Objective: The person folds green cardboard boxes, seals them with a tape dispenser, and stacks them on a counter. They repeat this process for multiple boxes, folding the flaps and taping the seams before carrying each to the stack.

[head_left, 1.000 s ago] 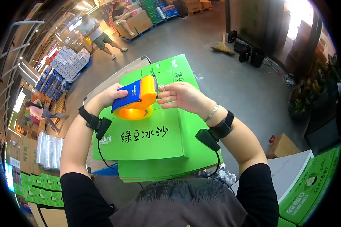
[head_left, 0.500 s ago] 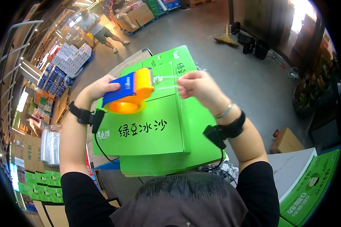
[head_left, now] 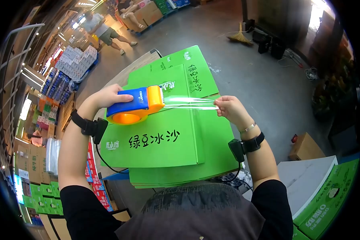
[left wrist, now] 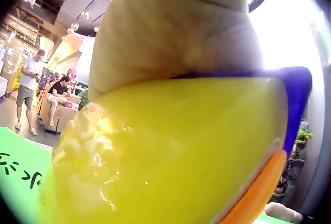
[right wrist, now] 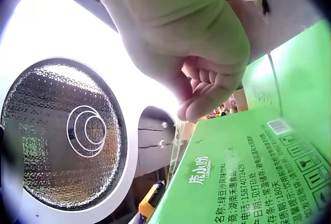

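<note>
My left hand grips a blue and orange tape dispenser over a green carton. In the left wrist view the yellow tape roll fills most of the picture. A strip of clear tape runs taut from the dispenser's cutter to the right. Its free end is pinched by the thumb and fingers of my right hand, out past the carton's upper right side. In the right wrist view the right hand has curled fingers above the printed carton side.
More flat green cardboard lies beneath the carton on a table. A white surface and green boxes are at the right. On the floor are a broom and a brown box. A person stands farther off.
My right hand has moved to the dispenser's cutter, pinched the tape end and drawn it right, so the clear strip has lengthened. The left hand has shifted slightly left with the dispenser.
</note>
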Available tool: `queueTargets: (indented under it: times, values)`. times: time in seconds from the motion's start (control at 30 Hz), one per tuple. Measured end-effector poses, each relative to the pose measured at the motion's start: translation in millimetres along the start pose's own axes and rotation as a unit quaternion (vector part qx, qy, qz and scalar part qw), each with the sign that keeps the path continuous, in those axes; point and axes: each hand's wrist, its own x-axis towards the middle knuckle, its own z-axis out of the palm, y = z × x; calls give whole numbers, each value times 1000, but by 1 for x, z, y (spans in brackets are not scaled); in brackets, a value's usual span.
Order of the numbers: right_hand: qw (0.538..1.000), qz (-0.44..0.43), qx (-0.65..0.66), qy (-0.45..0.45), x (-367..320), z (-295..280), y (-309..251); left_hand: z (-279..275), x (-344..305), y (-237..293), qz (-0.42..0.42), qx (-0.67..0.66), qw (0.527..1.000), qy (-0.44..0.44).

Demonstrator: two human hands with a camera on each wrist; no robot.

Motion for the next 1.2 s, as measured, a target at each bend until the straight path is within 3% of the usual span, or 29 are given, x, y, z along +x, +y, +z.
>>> queueTargets:
  times: [0.33, 0.43, 0.53, 0.63, 0.67, 0.73, 0.77, 0.87, 0.97, 1.2]
  values:
    - [999, 43, 28, 13, 26, 13, 58, 0, 4, 10, -17, 14, 1000, -5]
    - [998, 23, -29, 53, 21, 28, 61, 1, 2, 14, -17, 8, 1000, -4]
    - [985, 75, -145, 56, 13, 35, 37, 0, 3, 14, -17, 13, 1000, -7]
    - [914, 153, -363, 102, 15, 32, 24, 0, 4, 16, -24, 7, 1000, -7]
    - [900, 41, -415, 124, 13, 29, 21, 0, 4, 17, -24, 24, 999, -7]
    - [830, -185, -502, 155, 10, 30, 14, -2, 4, 19, -27, 53, 998, -4]
    - [778, -369, -493, 122, 7, 35, 10, -1, 3, 19, -21, 42, 999, -5]
    - [643, -464, -609, -36, -7, 77, 6, 0, 4, 20, -24, 36, 999, -15]
    - [614, -338, -711, -67, -9, 95, 12, -1, -2, 36, -45, 70, 996, -7]
    - [517, -314, -793, -69, -14, 100, 0, -6, -9, 35, -9, 25, 999, -35]
